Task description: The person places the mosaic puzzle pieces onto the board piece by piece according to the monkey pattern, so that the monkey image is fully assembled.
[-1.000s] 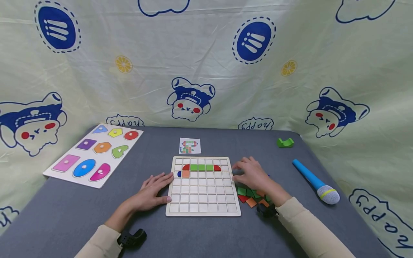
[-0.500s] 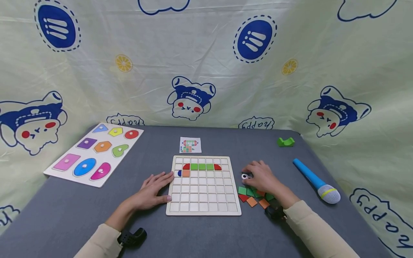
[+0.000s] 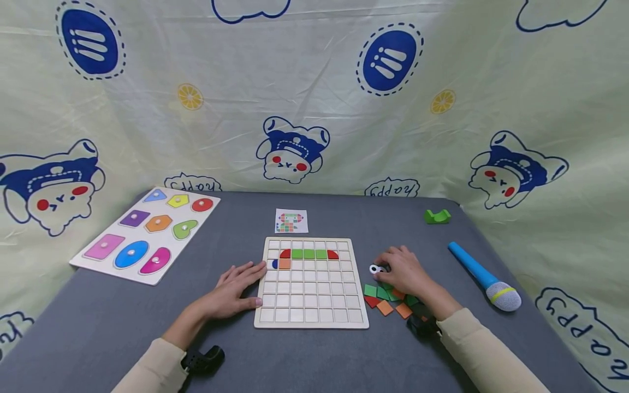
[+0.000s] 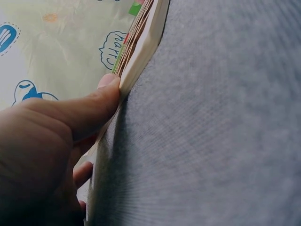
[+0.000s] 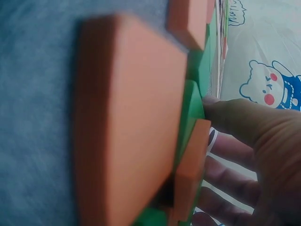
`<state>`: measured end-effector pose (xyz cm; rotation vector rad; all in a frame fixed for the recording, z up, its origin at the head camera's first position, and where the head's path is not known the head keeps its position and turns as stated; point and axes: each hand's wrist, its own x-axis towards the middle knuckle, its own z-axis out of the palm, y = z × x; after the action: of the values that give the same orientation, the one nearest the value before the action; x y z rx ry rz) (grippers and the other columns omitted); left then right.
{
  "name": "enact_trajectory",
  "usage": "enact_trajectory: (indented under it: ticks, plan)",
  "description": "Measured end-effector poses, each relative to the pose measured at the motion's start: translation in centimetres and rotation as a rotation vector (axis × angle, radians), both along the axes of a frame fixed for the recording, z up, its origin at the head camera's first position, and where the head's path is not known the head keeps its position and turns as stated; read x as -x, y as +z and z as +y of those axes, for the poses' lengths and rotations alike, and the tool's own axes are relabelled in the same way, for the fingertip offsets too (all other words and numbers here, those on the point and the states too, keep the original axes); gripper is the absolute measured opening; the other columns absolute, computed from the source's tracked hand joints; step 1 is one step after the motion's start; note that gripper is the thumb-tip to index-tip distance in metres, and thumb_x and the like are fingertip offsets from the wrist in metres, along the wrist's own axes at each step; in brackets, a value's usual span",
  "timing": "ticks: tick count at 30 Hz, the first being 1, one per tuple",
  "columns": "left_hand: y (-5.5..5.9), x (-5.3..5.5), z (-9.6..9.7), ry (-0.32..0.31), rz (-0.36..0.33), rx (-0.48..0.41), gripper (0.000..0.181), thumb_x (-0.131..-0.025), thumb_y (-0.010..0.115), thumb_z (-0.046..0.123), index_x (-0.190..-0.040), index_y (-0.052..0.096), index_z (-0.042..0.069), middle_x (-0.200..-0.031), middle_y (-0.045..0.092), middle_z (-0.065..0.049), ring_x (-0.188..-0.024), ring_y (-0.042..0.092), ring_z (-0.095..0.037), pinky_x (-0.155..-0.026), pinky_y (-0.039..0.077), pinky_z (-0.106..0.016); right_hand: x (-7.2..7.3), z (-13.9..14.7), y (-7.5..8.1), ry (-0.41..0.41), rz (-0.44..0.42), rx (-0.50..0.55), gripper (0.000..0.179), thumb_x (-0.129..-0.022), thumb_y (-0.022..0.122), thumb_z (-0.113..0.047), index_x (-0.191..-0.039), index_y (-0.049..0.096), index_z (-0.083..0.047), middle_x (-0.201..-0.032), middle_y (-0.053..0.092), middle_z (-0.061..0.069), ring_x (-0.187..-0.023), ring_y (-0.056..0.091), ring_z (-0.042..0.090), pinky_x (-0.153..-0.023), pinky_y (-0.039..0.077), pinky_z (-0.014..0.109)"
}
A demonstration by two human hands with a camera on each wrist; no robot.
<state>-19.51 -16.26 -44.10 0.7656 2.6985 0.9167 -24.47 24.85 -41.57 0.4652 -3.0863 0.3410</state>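
Note:
A wooden grid board [image 3: 314, 300] lies mid-table in the head view, with red, green, orange and blue tiles in its upper left and middle cells. My left hand [image 3: 233, 292] rests on its left edge, fingers spread; in the left wrist view the thumb [image 4: 96, 103] touches the board's side. Right of the board, my right hand [image 3: 404, 271] pinches a white eye tile [image 3: 375, 269] with a black ring between thumb and fingers, just above the loose tile pile [image 3: 385, 307]. In the right wrist view the eye tile [image 5: 213, 137] is mostly hidden by fingers and an orange tile [image 5: 193, 165].
A small pattern card [image 3: 291, 221] lies behind the board. At the left is a shape puzzle board [image 3: 147, 240]. A blue toy microphone [image 3: 479, 273] and a green curved block [image 3: 437, 217] lie at the right. A printed curtain hangs behind the table.
My right hand has moved from the board's right edge rightward to the tile pile, and the eye tile has come into view at its fingertips. The left hand stays on the board.

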Motion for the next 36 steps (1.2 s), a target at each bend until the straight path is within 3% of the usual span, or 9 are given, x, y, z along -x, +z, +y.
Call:
enact_trajectory:
  ticks: [20,29,36]
  plan:
    - [-0.1,0.3,0.0,-0.026,-0.011,0.006,0.074,-0.090,0.060,0.039,-0.149,0.027,0.009,-0.157,0.025,-0.010,-0.146,0.012,-0.038,-0.113,-0.001,-0.062,-0.1,-0.8,-0.1,0.027,0.043,0.017,0.021,-0.082,0.073,-0.029,-0.096,0.072,-0.014,-0.095,0.061,0.003,-0.089,0.046,0.021,-0.074,0.035,0.039]
    - [-0.2,0.3,0.0,-0.017,0.000,-0.005,0.075,-0.089,0.061,0.039,-0.149,0.028,0.009,-0.157,0.026,-0.010,-0.146,0.013,-0.038,-0.113,0.000,-0.062,0.1,-4.1,0.8,0.109,0.099,0.045,0.021,-0.081,0.074,-0.026,-0.096,0.072,-0.013,-0.094,0.062,0.002,-0.089,0.047,0.019,-0.078,0.039,0.040]
    - [-0.1,0.2,0.0,-0.013,-0.003,-0.010,0.075,-0.089,0.061,0.040,-0.149,0.028,0.009,-0.157,0.026,-0.010,-0.146,0.013,-0.038,-0.113,0.000,-0.062,0.7,-8.0,1.3,0.191,0.082,0.077,0.019,-0.081,0.073,-0.026,-0.097,0.071,-0.016,-0.095,0.062,-0.001,-0.093,0.047,0.018,-0.085,0.039,0.041]
